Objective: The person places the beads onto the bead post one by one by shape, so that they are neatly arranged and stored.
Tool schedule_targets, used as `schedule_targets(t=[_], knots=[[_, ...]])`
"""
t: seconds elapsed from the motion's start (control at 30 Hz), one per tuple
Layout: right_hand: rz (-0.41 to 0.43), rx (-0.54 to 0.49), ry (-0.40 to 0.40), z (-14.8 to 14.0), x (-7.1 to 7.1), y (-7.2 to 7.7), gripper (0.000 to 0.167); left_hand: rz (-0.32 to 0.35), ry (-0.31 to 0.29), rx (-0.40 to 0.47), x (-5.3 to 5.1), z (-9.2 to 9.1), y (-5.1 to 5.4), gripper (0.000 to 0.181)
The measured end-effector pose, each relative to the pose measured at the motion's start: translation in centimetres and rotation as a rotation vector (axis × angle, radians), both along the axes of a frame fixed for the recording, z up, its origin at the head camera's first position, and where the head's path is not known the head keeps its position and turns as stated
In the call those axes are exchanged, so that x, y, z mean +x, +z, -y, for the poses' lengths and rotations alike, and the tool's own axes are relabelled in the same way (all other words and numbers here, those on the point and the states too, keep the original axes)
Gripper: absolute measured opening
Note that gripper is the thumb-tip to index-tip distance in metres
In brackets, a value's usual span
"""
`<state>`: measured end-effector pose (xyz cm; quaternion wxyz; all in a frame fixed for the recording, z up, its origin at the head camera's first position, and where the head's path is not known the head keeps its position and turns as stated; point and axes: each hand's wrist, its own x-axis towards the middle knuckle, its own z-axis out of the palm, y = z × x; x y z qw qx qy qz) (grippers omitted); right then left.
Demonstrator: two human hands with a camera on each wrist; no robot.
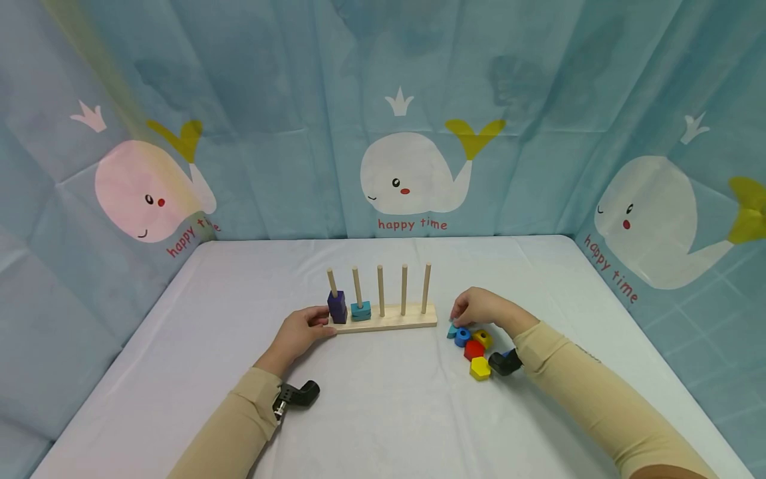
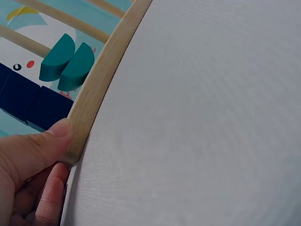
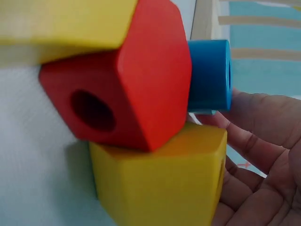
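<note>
On the white counter [image 1: 383,412], my left fingers [image 1: 318,312] grip the rack [image 1: 391,322]; my right fingers [image 1: 463,311] pinch a teal block [image 1: 451,331]. Two pegs [image 1: 358,286] loaded, three bare; loose blocks [image 1: 474,350] remain.

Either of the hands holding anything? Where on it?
Left hand grips the wooden rack by its left end. Right hand is at a loose teal block; grip can't be told.
</note>
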<state>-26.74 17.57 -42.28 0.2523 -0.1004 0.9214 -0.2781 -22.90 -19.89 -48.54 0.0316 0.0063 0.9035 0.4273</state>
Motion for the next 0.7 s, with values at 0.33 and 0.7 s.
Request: schedule_targets(t=[0.33, 0.7], knots=[[0.031, -0.033, 0.007, -0.52, -0.05, 0.02, 0.008, 0.002, 0.007, -0.015, 0.00, -0.12, 0.08, 0.058], [0.004, -0.022, 0.036, -0.94, 0.48, 0.04, 0.013, 0.002, -0.001, -0.006, -0.01, -0.02, 0.02, 0.059]])
